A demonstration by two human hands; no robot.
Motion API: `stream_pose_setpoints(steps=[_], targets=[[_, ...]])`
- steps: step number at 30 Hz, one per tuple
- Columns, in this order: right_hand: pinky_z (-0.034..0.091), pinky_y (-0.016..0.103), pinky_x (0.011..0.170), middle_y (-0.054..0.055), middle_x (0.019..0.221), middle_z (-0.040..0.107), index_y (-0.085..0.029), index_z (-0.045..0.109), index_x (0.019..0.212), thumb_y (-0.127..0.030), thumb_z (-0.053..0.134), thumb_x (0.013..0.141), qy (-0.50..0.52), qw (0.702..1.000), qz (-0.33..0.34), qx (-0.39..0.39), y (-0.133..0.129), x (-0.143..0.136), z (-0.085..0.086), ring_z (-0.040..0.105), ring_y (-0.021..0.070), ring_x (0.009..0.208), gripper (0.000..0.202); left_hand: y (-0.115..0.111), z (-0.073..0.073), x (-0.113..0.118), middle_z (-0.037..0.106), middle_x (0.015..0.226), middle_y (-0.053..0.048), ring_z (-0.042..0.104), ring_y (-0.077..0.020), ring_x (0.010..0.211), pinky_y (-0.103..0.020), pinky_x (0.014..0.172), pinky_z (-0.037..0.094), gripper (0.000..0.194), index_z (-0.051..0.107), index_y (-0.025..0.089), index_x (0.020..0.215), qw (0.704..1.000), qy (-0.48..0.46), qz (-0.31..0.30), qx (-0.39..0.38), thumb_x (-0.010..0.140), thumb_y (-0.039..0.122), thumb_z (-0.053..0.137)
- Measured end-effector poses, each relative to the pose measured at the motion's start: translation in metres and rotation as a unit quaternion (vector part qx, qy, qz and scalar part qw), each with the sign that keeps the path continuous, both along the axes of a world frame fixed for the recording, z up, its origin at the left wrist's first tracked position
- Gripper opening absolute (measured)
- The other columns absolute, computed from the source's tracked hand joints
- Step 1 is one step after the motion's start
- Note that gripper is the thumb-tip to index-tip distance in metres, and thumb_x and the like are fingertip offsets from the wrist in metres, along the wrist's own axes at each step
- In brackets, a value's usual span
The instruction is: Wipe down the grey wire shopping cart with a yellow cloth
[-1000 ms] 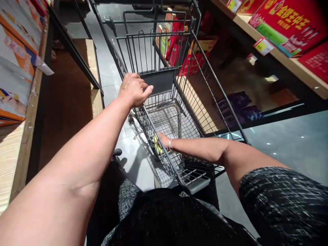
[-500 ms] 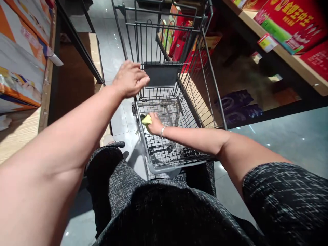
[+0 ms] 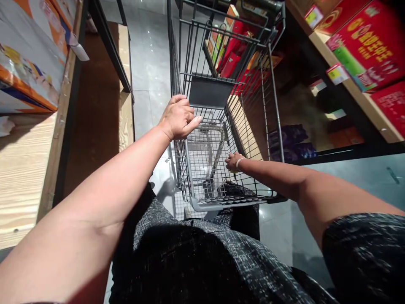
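Note:
A dark wire shopping cart (image 3: 209, 207) stands right in front of my body. My left hand (image 3: 180, 118) is closed over the cart's left side rail, fingers curled and the thumb lying forward. Down inside the basket, near its right wall, is my right hand (image 3: 233, 162), a pale bracelet at its wrist. Beneath its fingers shows a bit of a yellow cloth (image 3: 233, 171), mostly hidden by the hand. The hand is low, by the wire mesh; whether the cloth presses on the wires I cannot tell.
Wooden shelving (image 3: 30, 169) with orange and white packages (image 3: 28, 63) runs along the left. On the right, a shelf holds red boxes (image 3: 370, 46) and price tags; purple packs (image 3: 291, 139) lie low beneath it. More red boxes (image 3: 232, 63) show beyond the cart.
My right hand has moved with the cloth from the basket's left side to its right side. My left hand and the cart appear farther right and my left hand lower in view.

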State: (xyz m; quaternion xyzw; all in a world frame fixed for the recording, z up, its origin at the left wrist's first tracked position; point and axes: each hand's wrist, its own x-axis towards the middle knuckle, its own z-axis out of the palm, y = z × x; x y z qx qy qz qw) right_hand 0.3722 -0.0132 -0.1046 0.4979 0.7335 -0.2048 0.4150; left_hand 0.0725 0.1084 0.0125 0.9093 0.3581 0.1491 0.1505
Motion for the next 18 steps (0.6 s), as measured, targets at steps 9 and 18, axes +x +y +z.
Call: stream_pose_setpoints(steps=[9,18], targets=[[0.033,0.065,0.104,0.011,0.131,0.063,-0.024,0.075,0.099,-0.022,0.054,0.093,-0.131,0.982,0.065,0.118,0.013,0.037,0.134,0.042,0.0375,0.13,0.022,0.01,-0.016,0.008,0.072,0.074,-0.005,0.062,-0.0268,0.103,-0.052,0.117,0.029,0.051,0.068,0.023,0.071,0.989,-0.101,-0.033,0.1,0.1,0.047,0.036],[0.034,0.062,0.107,0.017,0.134,0.061,-0.019,0.073,0.099,-0.013,0.051,0.088,-0.104,0.991,-0.032,0.072,-0.01,-0.005,0.064,0.037,0.0423,0.139,0.025,0.011,-0.021,0.015,0.069,0.068,-0.005,0.062,-0.0281,0.097,-0.056,0.115,0.033,0.046,0.067,0.022,0.066,0.984,-0.135,-0.03,0.114,0.098,0.042,0.041]])
